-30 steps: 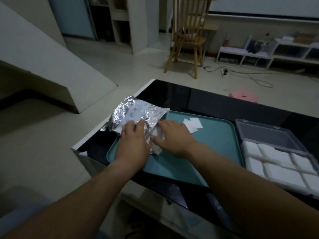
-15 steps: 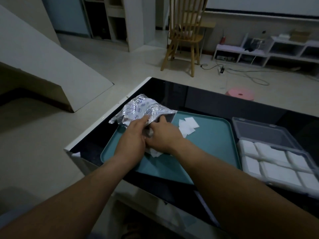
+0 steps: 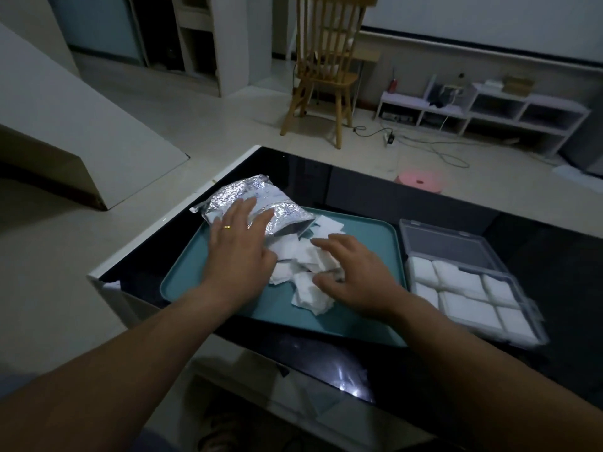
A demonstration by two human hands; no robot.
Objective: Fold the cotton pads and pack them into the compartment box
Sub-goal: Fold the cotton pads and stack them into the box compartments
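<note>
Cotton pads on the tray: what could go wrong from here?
The loose cotton pads are heaped near the front rim of the tray; the right hand over them could sweep some off.
The foil pouch overhangs the tray under the flat left hand and may slide.
Visible cells of the compartment box look full.

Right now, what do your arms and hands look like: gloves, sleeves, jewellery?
Both forearms are bare to the frame's edge; no gloves. The left hand wears a thin gold-coloured ring. The right hand shows no ring, and neither wrist shows a watch or bracelet.
</note>
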